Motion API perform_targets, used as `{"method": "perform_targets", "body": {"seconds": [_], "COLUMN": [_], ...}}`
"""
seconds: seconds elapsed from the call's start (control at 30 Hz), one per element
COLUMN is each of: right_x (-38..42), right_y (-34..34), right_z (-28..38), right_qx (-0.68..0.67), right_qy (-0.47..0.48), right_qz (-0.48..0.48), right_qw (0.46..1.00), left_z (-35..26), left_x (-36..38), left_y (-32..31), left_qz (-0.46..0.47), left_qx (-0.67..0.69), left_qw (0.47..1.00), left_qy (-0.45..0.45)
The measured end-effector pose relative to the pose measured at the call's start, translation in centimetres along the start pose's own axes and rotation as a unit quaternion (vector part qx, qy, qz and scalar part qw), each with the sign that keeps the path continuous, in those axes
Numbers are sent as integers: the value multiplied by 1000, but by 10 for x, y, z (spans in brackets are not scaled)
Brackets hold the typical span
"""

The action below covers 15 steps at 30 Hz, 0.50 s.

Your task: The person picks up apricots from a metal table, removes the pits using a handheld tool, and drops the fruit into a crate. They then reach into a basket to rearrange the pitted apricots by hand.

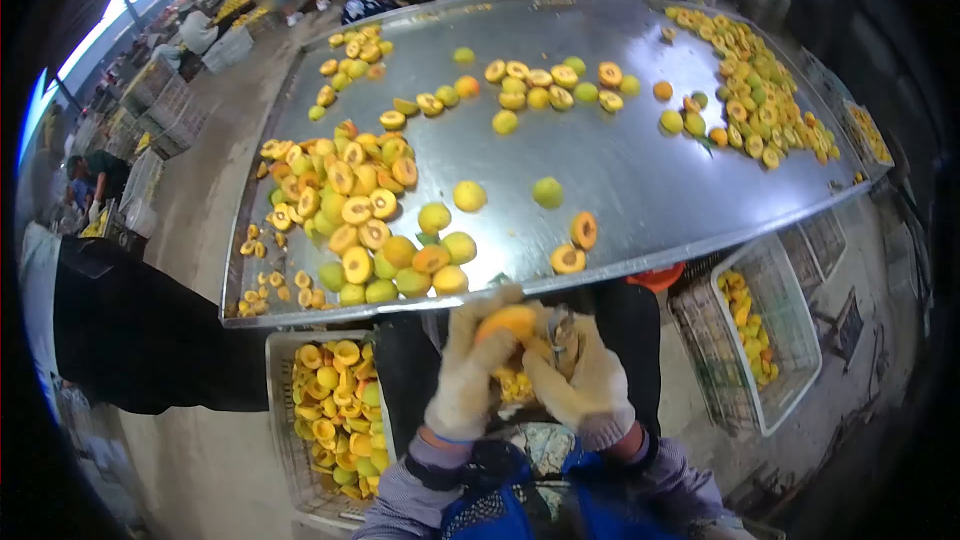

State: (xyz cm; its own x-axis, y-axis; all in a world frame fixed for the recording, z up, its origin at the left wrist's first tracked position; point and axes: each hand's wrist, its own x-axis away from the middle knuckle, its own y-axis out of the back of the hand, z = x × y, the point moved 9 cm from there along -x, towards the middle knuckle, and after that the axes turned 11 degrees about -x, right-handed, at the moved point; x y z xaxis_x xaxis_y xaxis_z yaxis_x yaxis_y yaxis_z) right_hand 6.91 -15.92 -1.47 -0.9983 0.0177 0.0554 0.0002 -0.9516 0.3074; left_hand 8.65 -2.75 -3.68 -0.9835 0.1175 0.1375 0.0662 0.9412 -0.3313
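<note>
My left hand [463, 390], in a pale work glove, is closed around a yellow-orange peach half [510, 321] just past the near edge of the metal table [600, 190]. Beside it, my gloved right hand [580, 385] grips a small metal tool [563, 336] with a curved end, close to the fruit; its exact kind is hard to make out. Cut yellow pieces [515, 387] show below and between the hands. On the table nearest my hands lie two cut halves [568, 258] and a pile of whole and halved peaches [350, 200].
A crate of hollowed peach halves [340, 420] stands at my left. Another crate [765, 340] with yellow pieces sits at right, near a red rim [655, 278]. More fruit [750, 90] is heaped at the table's far right. People and stacked crates [160, 105] appear behind.
</note>
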Motion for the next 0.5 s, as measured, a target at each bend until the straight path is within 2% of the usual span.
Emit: {"method": "perform_targets", "body": {"seconds": [0.1, 0.17, 0.23, 0.27, 0.3, 0.37, 0.4, 0.5], "right_x": [-1, 1, 3, 6, 7, 7, 6, 2], "right_y": [3, 8, 4, 2, 0, 3, 4, -1], "right_z": [-9, 0, -10, -14, -16, -32, -29, -18], "right_qx": [0, -11, 17, -72, -71, -114, -141, -156], "right_qy": [35, 25, -31, -33, -23, -65, -38, 29], "right_qz": [-28, -38, -9, -23, -17, -55, -83, -73], "right_qw": [999, 999, 999, 997, 997, 990, 986, 985], "left_z": [-11, -6, -9, -7, -7, -9, -9, -7], "left_x": [10, 9, 7, 7, 8, 9, 10, 10], "left_y": [-9, -6, -7, -6, -6, -7, -7, 0], "left_qz": [-9, -20, -8, -6, -5, -10, -12, -36], "left_qx": [-63, -53, -77, -84, -91, -98, -105, -143], "left_qw": [998, 998, 994, 994, 994, 992, 991, 986], "left_qy": [-15, -10, -74, -70, -64, -76, -80, -77]}}
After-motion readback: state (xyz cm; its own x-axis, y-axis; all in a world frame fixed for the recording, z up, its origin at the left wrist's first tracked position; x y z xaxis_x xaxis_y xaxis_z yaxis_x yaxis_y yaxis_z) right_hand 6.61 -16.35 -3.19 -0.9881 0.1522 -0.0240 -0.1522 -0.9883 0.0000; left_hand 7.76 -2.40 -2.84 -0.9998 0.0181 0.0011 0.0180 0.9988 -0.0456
